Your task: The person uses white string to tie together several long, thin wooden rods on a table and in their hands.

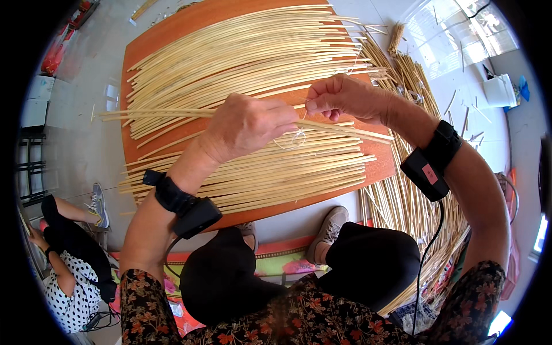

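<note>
My left hand [250, 123] is closed around a small bunch of pale reed stalks [351, 132], lifted over the table and lying crosswise in front of me. To its right, my right hand [339, 99] pinches the end of a thin white string [305, 112] between thumb and fingers. A loose loop of white string [292, 140] hangs just below the bunch, beside my left fingers. Many more stalks lie in rows on the orange-brown board [382, 164], a far group [241, 54] and a near group [259, 181]. Part of the bunch is hidden behind my left hand.
Big heaps of stalks [397, 213] lie on the floor along the right of the board. A white bucket [499, 92] stands at the far right. Another person [75, 276] in a dotted top sits at the lower left. Black devices [198, 217] with cables are strapped to my wrists.
</note>
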`<control>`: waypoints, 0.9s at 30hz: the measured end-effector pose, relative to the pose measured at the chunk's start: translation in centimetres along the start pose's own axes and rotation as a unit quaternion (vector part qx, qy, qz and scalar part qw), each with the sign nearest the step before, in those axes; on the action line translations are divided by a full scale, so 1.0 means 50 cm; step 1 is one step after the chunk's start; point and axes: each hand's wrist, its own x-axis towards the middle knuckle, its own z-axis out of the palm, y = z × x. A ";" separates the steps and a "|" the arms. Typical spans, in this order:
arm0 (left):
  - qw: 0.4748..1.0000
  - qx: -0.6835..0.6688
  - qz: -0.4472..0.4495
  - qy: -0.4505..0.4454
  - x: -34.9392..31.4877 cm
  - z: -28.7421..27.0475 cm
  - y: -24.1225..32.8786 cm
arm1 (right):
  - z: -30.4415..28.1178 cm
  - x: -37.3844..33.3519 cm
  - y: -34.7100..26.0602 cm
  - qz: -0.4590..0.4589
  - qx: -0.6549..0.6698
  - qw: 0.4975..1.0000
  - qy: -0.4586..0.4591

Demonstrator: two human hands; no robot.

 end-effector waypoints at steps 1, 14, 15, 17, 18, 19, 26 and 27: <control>1.000 0.005 0.000 -0.005 0.000 -0.001 0.000 | 0.005 0.003 0.002 -0.012 -0.004 0.999 0.029; 0.997 -0.020 -0.072 -0.021 -0.038 0.046 -0.035 | -0.265 -0.022 0.070 -0.076 -0.465 0.711 0.522; 0.997 -0.020 -0.067 -0.024 -0.033 0.049 -0.036 | -0.264 -0.017 0.087 -0.100 -0.423 0.755 0.492; 0.996 -0.009 -0.080 -0.028 -0.045 0.045 -0.042 | -0.125 0.023 0.004 0.024 -0.273 0.926 0.260; 0.997 -0.008 -0.074 -0.029 -0.035 0.042 -0.036 | -0.099 0.032 0.035 -0.051 -0.171 0.968 0.177; 0.997 -0.006 -0.074 -0.030 -0.034 0.039 -0.038 | -0.061 0.040 0.016 -0.022 -0.141 0.986 0.084; 0.997 -0.033 -0.075 -0.008 -0.029 0.047 -0.040 | -0.006 0.060 0.024 0.031 -0.118 0.992 -0.038; 0.996 -0.037 -0.084 -0.002 -0.031 0.047 -0.038 | -0.007 0.061 0.026 0.018 -0.126 0.992 -0.010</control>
